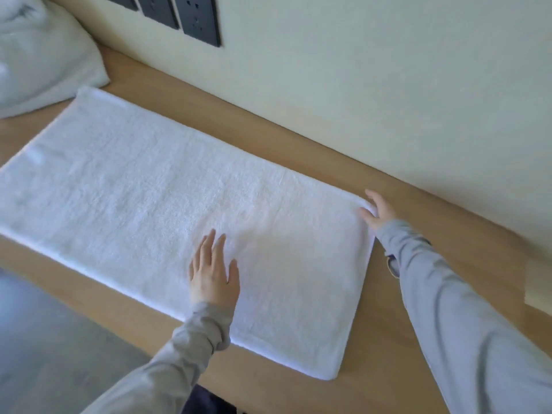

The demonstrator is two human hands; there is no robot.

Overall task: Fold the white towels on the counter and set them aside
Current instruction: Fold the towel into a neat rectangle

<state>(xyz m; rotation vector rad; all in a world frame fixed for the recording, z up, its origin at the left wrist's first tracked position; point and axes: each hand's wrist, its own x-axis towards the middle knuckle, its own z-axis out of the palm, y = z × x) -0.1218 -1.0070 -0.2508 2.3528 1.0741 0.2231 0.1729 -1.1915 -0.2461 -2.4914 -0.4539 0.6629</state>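
Note:
A long white towel [143,186] lies flat along the wooden counter [373,363], folded lengthwise into a strip. My left hand [213,271] rests flat on the towel near its front edge, fingers straight and spread. My right hand [378,209] is at the towel's far right corner, its thumb and fingers pinching that corner. A heap of white cloth [38,58] sits at the counter's far left, just past the towel's left end.
A pale wall [388,85] runs along the back of the counter, with dark socket plates [191,19] at the upper left. Grey floor [44,339] shows below the counter's front edge at the lower left.

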